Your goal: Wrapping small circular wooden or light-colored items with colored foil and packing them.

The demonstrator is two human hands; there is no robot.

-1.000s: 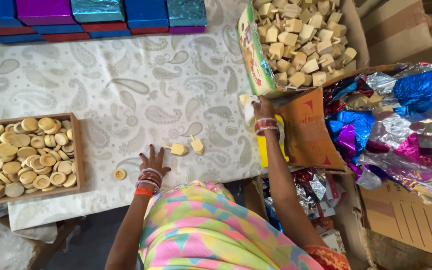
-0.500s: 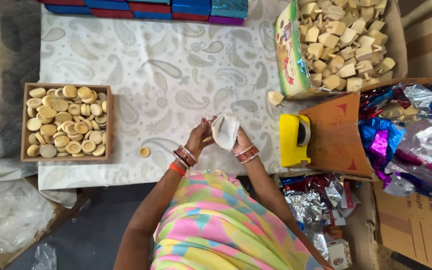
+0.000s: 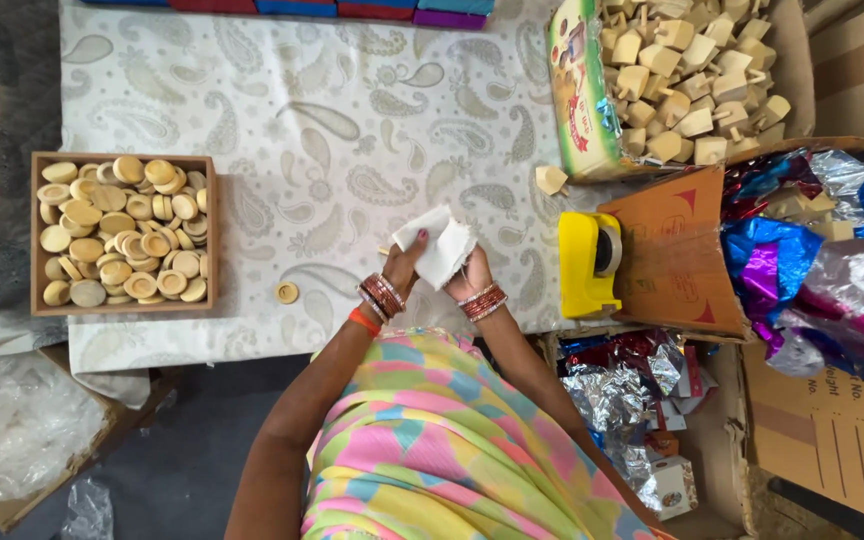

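While both hands (image 3: 439, 268) pinch soft white paper (image 3: 444, 247), round wooden discs (image 3: 122, 230) boxed

The white paper (image 3: 444, 247) covers most of the right hand (image 3: 472, 277), so its fingers and whatever lies inside the folds cannot be made out. The coloured boxes (image 3: 352, 8) are cut off by the top edge. The foil sheets (image 3: 832, 250) run past the right edge.
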